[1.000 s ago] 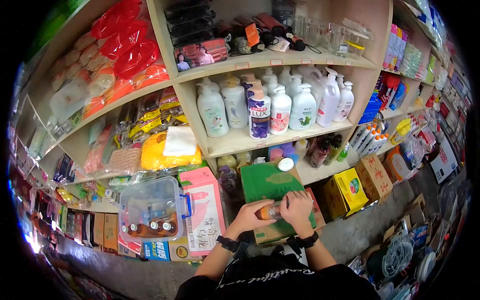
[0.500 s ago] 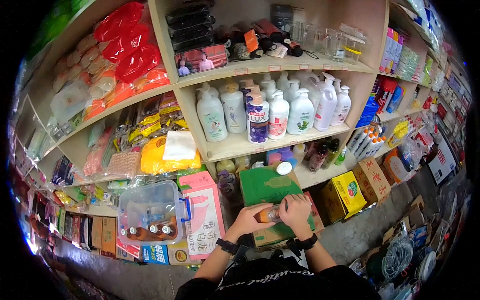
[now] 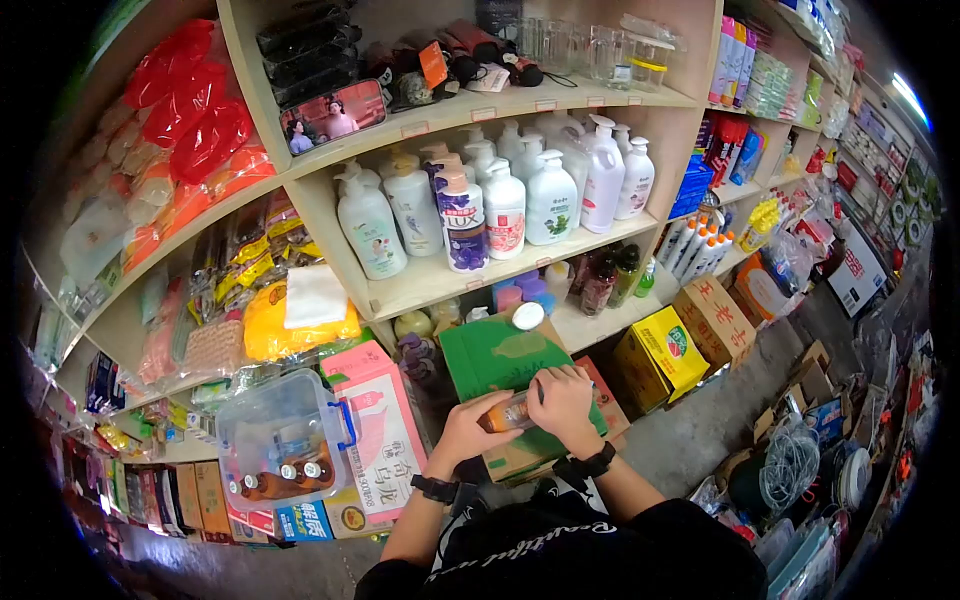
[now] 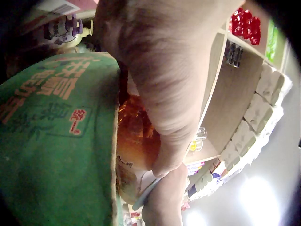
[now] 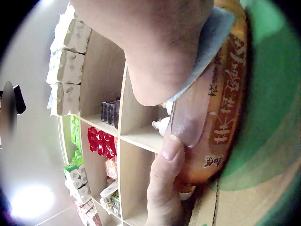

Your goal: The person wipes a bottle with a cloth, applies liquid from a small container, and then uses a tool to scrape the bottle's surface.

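An amber bottle (image 3: 508, 412) lies on its side over the green carton (image 3: 505, 350). The left hand (image 3: 472, 432) grips its left part, and in the right wrist view a thumb (image 5: 170, 153) presses the bottle (image 5: 211, 117). At the other end is the right hand (image 3: 566, 405), its fingers curled over a light blue-grey piece (image 5: 207, 49) held against the bottle's side. The left wrist view shows the bottle (image 4: 136, 136) beside the green carton (image 4: 56, 141). A round white lid or roll (image 3: 527, 316) sits on the carton's far edge.
At the left stands a clear plastic bin (image 3: 285, 420) holding several amber bottles, beside a pink-and-white carton (image 3: 375, 420). Pump bottles (image 3: 465, 225) line the shelf ahead. A yellow box (image 3: 660, 350) stands to the right. A phone (image 3: 335, 115) leans on the upper shelf.
The head view has shifted, so shelves and bin appear further left. Both hands stay on the bottle, which looks slightly more tilted, with the right hand still over its right part.
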A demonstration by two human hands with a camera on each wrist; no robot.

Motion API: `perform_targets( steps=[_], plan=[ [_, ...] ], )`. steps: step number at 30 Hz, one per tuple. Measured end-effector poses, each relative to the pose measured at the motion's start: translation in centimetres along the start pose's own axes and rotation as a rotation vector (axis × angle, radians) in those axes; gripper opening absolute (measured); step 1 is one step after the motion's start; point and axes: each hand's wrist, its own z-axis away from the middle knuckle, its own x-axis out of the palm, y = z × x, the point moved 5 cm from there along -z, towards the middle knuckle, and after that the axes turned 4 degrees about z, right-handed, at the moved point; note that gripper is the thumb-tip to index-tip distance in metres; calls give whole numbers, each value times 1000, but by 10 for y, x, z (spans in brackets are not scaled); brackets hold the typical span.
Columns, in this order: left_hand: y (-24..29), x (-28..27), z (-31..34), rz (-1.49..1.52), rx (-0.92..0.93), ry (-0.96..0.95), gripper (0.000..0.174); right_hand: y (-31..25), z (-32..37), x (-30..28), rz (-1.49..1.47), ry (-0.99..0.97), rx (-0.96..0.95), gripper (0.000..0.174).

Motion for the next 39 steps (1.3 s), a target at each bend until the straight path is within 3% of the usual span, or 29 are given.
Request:
perform_targets(
  steps=[39],
  plan=[
    [-2,-1,3,-63,-31,-29,70,-5,-3,-3,-9,40,-46,16]
  ],
)
